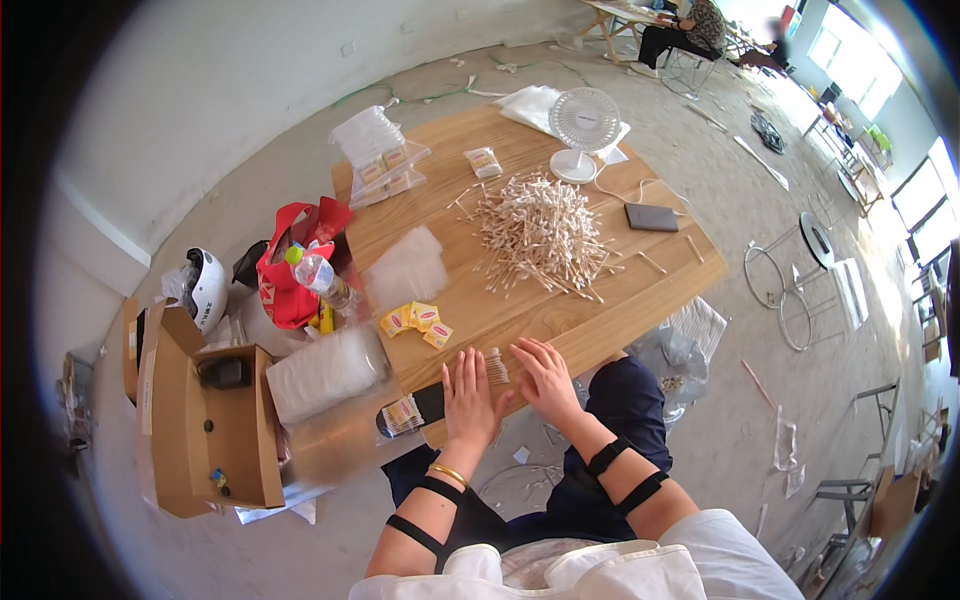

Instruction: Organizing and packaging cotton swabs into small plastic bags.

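At the table's near edge a small row of cotton swabs (496, 366) lies between my two hands. My left hand (470, 398) rests flat on the left of the row, its fingers stretched out and close to the swabs. On the other side, my right hand (548, 380) has its fingers extended and slightly bent, fingertips near the swabs. Neither hand grips anything that I can see. Left of my left hand, a small packet of swabs (402, 414) lies on a dark flat object. Yellow-and-white printed cards (418, 320) and a big heap of loose swabs (545, 235) lie farther in.
A white fan (584, 125) and a dark power bank (651, 217) stand at the wooden table's (640, 320) far side. Clear bags (408, 268) lie left. Beside the table are a plastic bottle (322, 275), a red bag (285, 275) and an open cardboard box (210, 430).
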Action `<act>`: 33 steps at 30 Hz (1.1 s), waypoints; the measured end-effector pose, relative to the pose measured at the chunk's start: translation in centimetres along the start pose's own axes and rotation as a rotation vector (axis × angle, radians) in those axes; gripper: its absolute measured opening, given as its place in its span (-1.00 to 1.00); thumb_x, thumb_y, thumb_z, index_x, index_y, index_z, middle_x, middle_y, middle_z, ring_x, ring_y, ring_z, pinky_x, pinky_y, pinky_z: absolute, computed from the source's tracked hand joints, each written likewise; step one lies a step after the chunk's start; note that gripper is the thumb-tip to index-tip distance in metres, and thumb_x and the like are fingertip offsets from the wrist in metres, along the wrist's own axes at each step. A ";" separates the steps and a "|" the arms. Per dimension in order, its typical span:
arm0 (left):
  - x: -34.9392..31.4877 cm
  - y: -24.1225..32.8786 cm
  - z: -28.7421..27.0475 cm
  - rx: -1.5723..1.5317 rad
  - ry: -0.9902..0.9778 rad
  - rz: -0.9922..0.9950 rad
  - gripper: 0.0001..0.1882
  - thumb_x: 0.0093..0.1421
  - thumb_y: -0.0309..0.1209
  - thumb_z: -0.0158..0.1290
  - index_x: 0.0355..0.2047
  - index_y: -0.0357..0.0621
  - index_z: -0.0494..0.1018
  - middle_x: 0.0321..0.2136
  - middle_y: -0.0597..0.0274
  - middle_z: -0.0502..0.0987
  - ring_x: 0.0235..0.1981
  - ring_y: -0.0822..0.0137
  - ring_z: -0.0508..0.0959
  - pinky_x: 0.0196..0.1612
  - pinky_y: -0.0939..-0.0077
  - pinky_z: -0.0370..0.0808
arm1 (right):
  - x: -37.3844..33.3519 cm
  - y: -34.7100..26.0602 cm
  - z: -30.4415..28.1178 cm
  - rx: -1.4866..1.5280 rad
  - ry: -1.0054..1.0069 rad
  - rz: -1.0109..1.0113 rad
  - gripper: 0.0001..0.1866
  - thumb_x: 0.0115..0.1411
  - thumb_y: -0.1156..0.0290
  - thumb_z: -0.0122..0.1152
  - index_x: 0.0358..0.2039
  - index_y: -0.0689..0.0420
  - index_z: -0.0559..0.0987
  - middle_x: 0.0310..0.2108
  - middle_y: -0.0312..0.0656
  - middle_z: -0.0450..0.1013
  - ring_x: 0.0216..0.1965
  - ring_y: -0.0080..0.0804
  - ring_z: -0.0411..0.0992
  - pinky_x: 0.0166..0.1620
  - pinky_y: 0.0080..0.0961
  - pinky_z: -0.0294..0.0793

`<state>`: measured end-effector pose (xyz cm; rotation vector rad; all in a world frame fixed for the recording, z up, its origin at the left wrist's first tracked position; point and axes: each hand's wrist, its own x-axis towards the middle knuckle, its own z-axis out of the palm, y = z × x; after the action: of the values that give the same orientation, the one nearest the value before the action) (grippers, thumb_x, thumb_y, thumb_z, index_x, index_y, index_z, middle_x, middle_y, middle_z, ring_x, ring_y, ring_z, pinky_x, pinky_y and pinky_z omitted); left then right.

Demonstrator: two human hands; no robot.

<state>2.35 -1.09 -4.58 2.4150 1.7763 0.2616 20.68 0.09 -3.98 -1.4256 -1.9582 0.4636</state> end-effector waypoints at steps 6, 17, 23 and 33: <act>-0.9 -0.4 -0.7 -0.057 0.044 0.014 -0.08 0.39 0.22 -0.30 0.42 -0.36 -0.02 0.43 -0.11 0.03 0.50 -0.01 -0.06 0.49 -0.12 -0.25 | -0.4 -1.8 0.1 -0.166 -0.142 -0.071 -0.22 0.12 0.25 0.27 0.37 0.06 0.27 0.37 -0.08 0.18 0.42 -0.06 0.07 0.47 -0.08 -0.04; -1.5 -1.0 0.2 0.041 -0.044 -0.021 -0.09 0.36 0.17 -0.18 0.48 -0.19 -0.13 0.49 -0.18 -0.20 0.51 -0.09 -0.19 0.48 -0.16 -0.30 | 4.3 0.1 0.6 -0.274 -0.044 -0.122 -0.52 0.23 0.25 0.20 0.16 0.02 0.52 0.29 -0.04 0.29 0.33 -0.03 0.18 0.40 -0.07 0.11; -1.3 -1.3 0.5 -0.082 0.003 -0.024 -0.08 0.37 0.19 -0.22 0.48 -0.22 -0.14 0.47 -0.24 -0.17 0.50 -0.13 -0.15 0.48 -0.15 -0.29 | 3.4 1.7 0.0 -0.237 -0.188 -0.221 -0.28 0.19 0.14 0.25 0.34 0.08 0.34 0.41 -0.03 0.12 0.41 -0.05 0.08 0.45 -0.10 0.00; -1.2 -2.3 -0.2 0.031 0.031 -0.070 -0.01 0.39 0.26 -0.41 0.44 -0.45 -0.14 0.47 -0.22 -0.13 0.51 -0.06 -0.17 0.49 -0.11 -0.33 | 0.9 -1.8 1.9 -0.267 -0.251 -0.130 -0.08 0.25 -0.06 0.07 0.41 0.33 0.09 0.48 0.11 -0.04 0.52 -0.07 -0.14 0.52 -0.15 -0.21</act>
<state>-0.15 -1.53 -4.90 2.3764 1.8872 0.2676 17.96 0.47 -3.95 -1.4440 -2.3720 0.3438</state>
